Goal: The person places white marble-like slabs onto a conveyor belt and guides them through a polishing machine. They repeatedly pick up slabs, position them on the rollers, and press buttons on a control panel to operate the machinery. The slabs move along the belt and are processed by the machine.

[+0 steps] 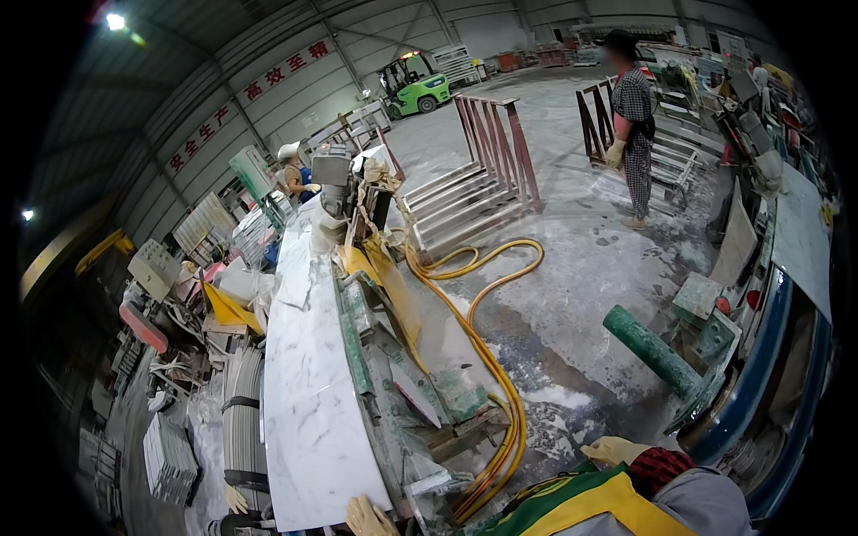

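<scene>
My left hand (pixel 368 517), in a cream work glove, lies at the near right edge of a long white marble-look slab (pixel 313 429). Its fingers point up and rest flat, with nothing seen in them. My right hand (pixel 617 450), also gloved, is held beside my green and yellow apron (pixel 585 505), below a red and black cuff. Its fingers look loosely extended and nothing shows in them. Another cream glove (pixel 235 498) appears past the slab's left edge; whose it is cannot be told. The slab lies on a long machine bed (pixel 357 348).
Yellow hoses (pixel 487 348) loop over the wet floor right of the bed. A metal rack (pixel 474 179) stands ahead. A person in checked clothes (pixel 635 125) stands right, another (pixel 295 170) beyond the slab. A green forklift (pixel 416 87) is far back; a green cylinder (pixel 652 351) is nearer.
</scene>
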A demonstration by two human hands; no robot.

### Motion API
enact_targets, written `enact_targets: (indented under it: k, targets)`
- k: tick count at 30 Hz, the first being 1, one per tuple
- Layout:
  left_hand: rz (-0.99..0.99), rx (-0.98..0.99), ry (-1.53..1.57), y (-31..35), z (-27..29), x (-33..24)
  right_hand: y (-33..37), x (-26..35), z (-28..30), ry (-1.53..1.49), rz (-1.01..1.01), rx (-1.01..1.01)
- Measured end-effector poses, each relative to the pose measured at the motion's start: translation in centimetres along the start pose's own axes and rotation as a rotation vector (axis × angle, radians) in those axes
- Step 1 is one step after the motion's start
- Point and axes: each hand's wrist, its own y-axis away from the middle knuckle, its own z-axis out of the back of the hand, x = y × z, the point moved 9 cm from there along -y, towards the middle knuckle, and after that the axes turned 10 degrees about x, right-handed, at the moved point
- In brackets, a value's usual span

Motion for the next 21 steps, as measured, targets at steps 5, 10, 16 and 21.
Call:
enact_targets:
  k: [5,10,16,21]
  targets:
    - [-0.053,-0.063,-0.009,0.5,0.5,-0.4,-0.4,-1.3,-0.8,-0.306,-0.205,0.118]
    - [-0.027,-0.04,0.006,0.6,0.1,0.1,0.9,0.4,1.6,-0.343,-0.198,0.032]
    - [-0.047,-0.064,0.022,1.0,0.6,-0.3,2.8,1.9,3.3,-0.422,-0.16,-0.028]
    - [0.005,-0.006,0.016,1.2,0.3,-0.1,2.1,1.1,2.5,-0.531,-0.251,0.022]
